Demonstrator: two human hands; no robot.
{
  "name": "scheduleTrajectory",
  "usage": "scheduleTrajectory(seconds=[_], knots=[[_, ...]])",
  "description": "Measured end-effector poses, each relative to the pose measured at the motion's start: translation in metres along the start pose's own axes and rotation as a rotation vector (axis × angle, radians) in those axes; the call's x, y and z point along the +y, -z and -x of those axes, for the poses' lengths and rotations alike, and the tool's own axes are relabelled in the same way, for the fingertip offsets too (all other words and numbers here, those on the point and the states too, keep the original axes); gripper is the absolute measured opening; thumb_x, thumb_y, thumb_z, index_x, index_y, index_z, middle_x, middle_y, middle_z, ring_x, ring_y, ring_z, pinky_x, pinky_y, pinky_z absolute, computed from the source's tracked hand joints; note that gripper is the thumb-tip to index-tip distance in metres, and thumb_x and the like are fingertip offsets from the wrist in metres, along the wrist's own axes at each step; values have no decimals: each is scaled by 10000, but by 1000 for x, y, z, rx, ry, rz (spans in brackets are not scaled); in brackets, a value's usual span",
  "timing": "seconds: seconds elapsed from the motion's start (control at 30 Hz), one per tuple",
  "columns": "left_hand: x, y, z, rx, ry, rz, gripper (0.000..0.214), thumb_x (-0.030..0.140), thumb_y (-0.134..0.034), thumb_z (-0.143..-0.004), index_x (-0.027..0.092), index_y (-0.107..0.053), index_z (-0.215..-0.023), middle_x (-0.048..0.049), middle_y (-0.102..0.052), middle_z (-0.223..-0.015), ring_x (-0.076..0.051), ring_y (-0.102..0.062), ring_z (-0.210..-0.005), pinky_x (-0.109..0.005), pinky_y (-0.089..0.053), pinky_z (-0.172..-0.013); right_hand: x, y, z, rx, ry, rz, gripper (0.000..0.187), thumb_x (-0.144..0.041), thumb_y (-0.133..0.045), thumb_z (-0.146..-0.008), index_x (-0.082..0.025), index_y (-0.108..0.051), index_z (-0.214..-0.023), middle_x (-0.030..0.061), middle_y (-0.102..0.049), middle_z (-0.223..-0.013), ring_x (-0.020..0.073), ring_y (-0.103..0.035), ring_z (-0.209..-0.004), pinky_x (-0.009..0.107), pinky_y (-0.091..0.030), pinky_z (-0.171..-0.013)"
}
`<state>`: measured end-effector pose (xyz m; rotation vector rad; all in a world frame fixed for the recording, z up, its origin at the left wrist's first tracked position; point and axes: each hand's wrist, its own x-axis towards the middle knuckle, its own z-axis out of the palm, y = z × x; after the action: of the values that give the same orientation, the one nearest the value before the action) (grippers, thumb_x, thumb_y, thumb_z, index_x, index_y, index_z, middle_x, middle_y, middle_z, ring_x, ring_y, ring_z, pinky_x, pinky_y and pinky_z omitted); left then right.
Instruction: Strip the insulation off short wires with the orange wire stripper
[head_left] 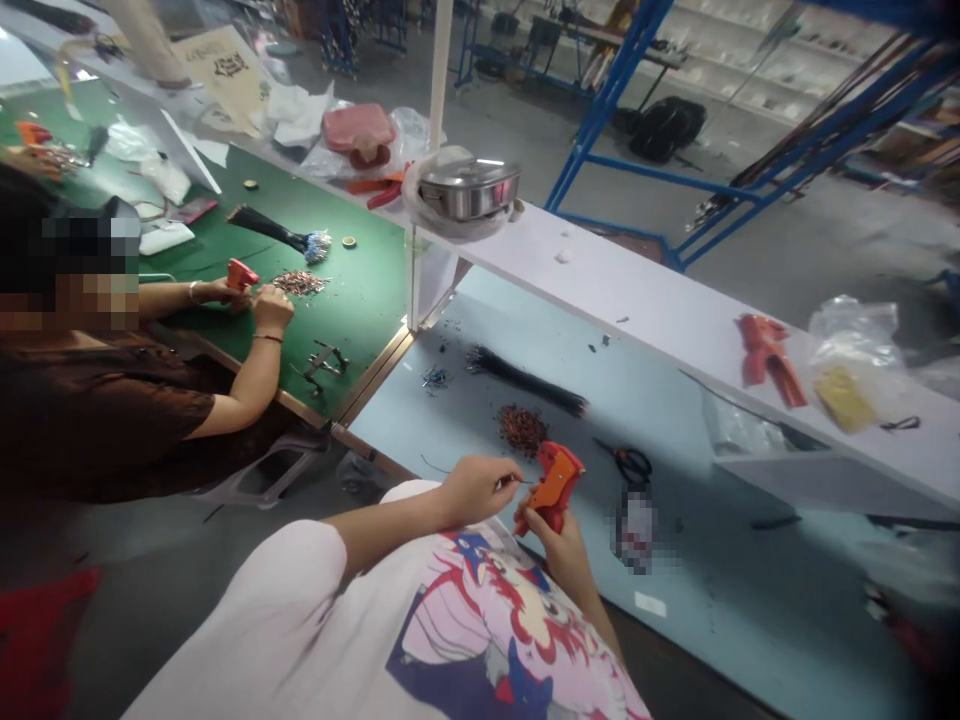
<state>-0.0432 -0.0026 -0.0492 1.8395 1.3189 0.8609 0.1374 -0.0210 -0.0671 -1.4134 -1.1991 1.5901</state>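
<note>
Your left grip (476,490): thumb and fingers pinched together on one thin dark wire (528,484), its end directed at the tool; whether it enters the tool's mouth, you cannot tell from here. Your right grip (561,542): closed around the handles of one orange-and-red hand tool (561,474), held upright just right of your left grip, head uppermost, above the near part of the pale blue surface (750,590). Just beyond both grips: one heap of copper-coloured bits (520,428), loose. Farther beyond, past the heap: one bundle of black wires (529,380), lying lengthwise. Beyond your left grip, left of the bundle: one scatter of small bluish bits (435,377). Right of your right grip, slightly beyond it: one pair of black-handled scissors (634,464), blades towards the heap. Right of your right grip, nearer than the scissors: one item blurred past identification (637,530); nearer again, one small white label (650,604), flat. Well beyond your right grip, along the raised white shelf (645,290): one red tool (771,358) and, towards the far left, one lidded metal box (471,188). Well left of your left grip: one co-worker (112,430) at a green surface (367,330), one hand on a similar red tool (242,274).
</note>
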Motion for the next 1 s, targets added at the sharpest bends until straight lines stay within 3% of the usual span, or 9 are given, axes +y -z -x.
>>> scheduleTrajectory(seconds=[0.2, 0.33, 0.53, 0.73, 1.0], knots=[[7, 12, -1, 155, 142, 307, 117, 240, -528, -792, 159, -600, -749, 8, -602, -647, -83, -510, -576, -194, -410, -569, -17, -13, 11, -35, 17, -143, 343, -347, -669, -730, -163, -498, -964, 16, -590, -753, 152, -566, -629, 310, -503, -604], [8, 19, -4, 273, 195, 470, 129, 282, -563, -783, 157, -576, -753, 25, -570, -605, -78, -512, -547, -193, -422, -548, -27, -13, 15, -155, -25, -130, 339, -318, -675, -726, -155, -510, -974, 13, -575, -751, 132, -554, -618, 276, -489, -569], [7, 29, -7, 340, 93, 306, 92, 244, -592, -769, 157, -616, -751, 20, -578, -617, -68, -474, -532, -187, -393, -519, -33, -9, 22, -325, -70, -229, 335, -298, -685, -723, -144, -522, -971, 20, -566, -777, 134, -565, -668, 261, -479, -590], [10, 34, -9, 312, -98, 162, 64, 184, -584, -785, 169, -640, -756, 14, -580, -644, -66, -433, -551, -192, -371, -537, -38, -4, 23, -394, -100, -355, 374, -314, -715, -695, -148, -533, -976, 31, -581, -796, 148, -570, -693, 284, -494, -623], [12, 36, -12, 277, -155, 117, 65, 183, -584, -793, 174, -649, -792, 7, -597, -663, -69, -420, -545, -203, -362, -539, -46, -2, 23, -458, -100, -333, 364, -327, -702, -713, -142, -536, -978, 41, -583, -809, 150, -567, -691, 298, -498, -652]])
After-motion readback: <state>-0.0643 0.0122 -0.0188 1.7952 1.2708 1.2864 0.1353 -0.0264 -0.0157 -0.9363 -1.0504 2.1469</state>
